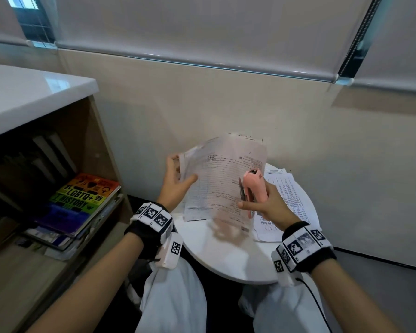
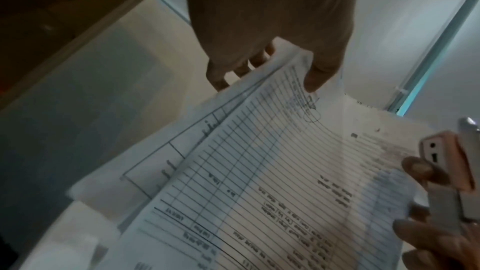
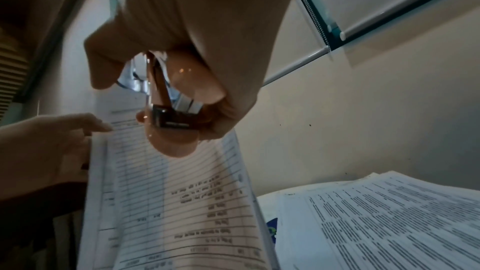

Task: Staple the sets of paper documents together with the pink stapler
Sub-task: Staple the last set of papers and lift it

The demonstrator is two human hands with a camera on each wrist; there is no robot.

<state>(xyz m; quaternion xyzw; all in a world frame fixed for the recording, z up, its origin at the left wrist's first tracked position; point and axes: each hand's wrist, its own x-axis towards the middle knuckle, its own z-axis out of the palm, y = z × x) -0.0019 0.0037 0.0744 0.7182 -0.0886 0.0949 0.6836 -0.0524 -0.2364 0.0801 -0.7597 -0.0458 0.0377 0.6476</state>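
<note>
A: Where is the set of papers?

B: The set of ruled forms [image 1: 220, 181] is lifted off the round white table [image 1: 231, 258], tilted up toward the wall at twelve o'clock. Its near edge is blurred in the head view, so I can't say whether it touches the tabletop.

A: Who holds it?

B: The left hand [image 1: 175, 182], at nine o'clock of the sheets. Its thumb [image 2: 319, 77] lies on the front page and the fingers [image 2: 221, 75] curl behind, pinching the left edge. The left wrist view shows at least two sheets fanned slightly apart there.

A: And the pink stapler?

B: The pink stapler [image 1: 253, 186] is at three o'clock of the forms, gripped in the right hand [image 1: 265, 205] with the fingers wrapped round its body, nose pointing up. It sits at the papers' right edge; from the right wrist view its mouth looks partly parted, though whether the paper is inside is hard to tell.

A: Anything else on the table?

B: A second stack of printed pages [image 1: 281, 195] lies flat at three o'clock, under and beyond the right hand. Off at nine o'clock, a wooden shelf unit [image 1: 101, 131] holds a rainbow-covered book [image 1: 82, 200] on top of other books.
</note>
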